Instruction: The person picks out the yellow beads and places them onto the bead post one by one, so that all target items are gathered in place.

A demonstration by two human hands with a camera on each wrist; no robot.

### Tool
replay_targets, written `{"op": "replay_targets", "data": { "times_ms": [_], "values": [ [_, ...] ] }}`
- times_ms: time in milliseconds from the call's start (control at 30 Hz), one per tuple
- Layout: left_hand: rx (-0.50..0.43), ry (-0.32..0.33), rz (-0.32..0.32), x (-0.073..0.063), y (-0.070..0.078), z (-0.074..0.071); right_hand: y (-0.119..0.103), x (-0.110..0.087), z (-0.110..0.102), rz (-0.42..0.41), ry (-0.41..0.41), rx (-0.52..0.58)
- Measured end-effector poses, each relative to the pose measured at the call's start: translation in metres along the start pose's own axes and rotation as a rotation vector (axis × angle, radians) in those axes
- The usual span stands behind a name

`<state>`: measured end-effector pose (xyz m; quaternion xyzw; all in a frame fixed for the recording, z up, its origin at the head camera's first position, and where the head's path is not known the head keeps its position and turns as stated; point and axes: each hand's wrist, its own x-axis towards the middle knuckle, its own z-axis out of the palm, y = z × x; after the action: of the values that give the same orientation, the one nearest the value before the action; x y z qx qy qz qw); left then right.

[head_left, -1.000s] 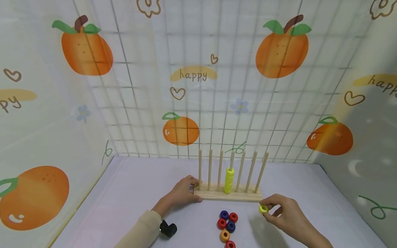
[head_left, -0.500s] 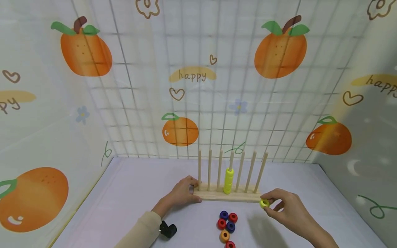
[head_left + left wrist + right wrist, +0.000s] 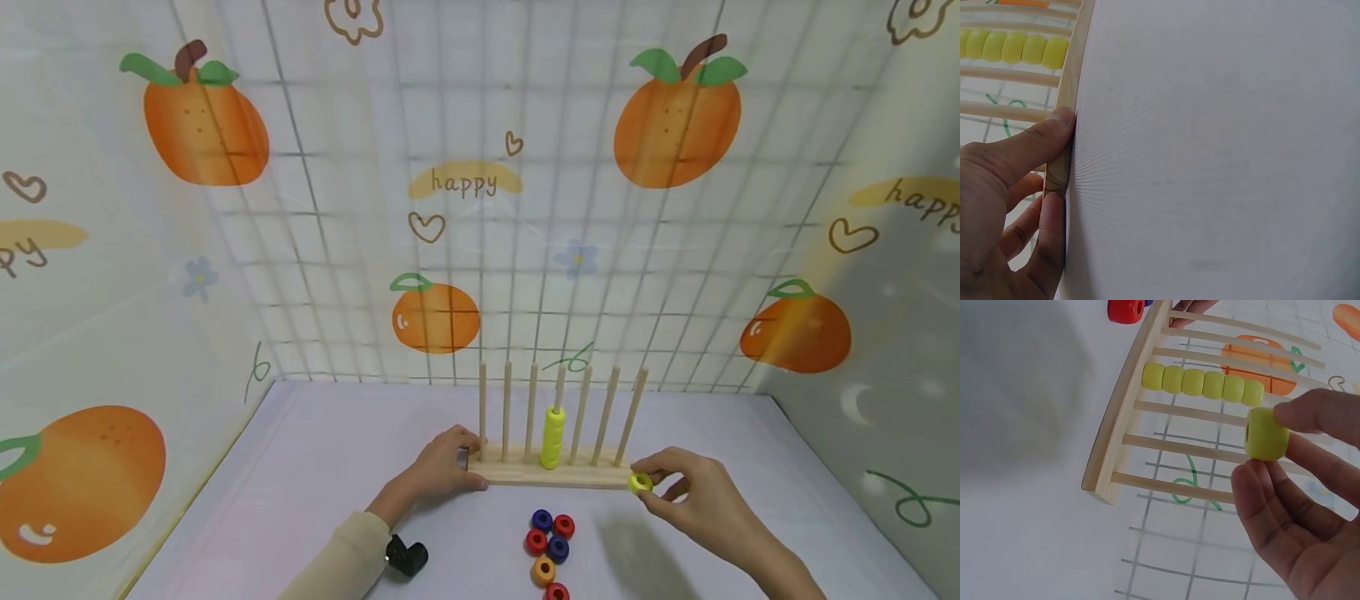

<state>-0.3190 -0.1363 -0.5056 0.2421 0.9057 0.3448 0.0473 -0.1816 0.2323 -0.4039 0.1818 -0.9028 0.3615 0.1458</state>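
A wooden bead rack (image 3: 555, 476) with several upright pegs stands on the table. Its middle peg carries a stack of yellow beads (image 3: 552, 437), also visible in both wrist views. My left hand (image 3: 444, 462) grips the left end of the base, thumb in front and fingers round the end, as the left wrist view shows. Between thumb and fingertips my right hand (image 3: 693, 492) pinches one loose yellow bead (image 3: 1267, 434). That bead is held in the air near the base's right end, its hole facing the camera in the head view.
In front of the rack lie several loose beads: blue (image 3: 542, 521), red (image 3: 564, 527) and an orange one (image 3: 543, 571). A black object (image 3: 407, 556) is beside the left wrist. A patterned curtain (image 3: 480, 250) over a grid rises behind the table (image 3: 337, 433).
My right hand has risen slightly and moved a little away from me with the yellow bead. The left hand keeps its grip on the rack, which stays in place.
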Motion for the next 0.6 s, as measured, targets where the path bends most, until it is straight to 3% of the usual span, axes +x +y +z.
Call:
{"op": "replay_targets", "data": {
  "times_ms": [600],
  "values": [
    [0.023, -0.002, 0.027, 0.001, -0.003, 0.000, -0.009, 0.012, -0.004, -0.090, 0.045, 0.009]
  ]
}}
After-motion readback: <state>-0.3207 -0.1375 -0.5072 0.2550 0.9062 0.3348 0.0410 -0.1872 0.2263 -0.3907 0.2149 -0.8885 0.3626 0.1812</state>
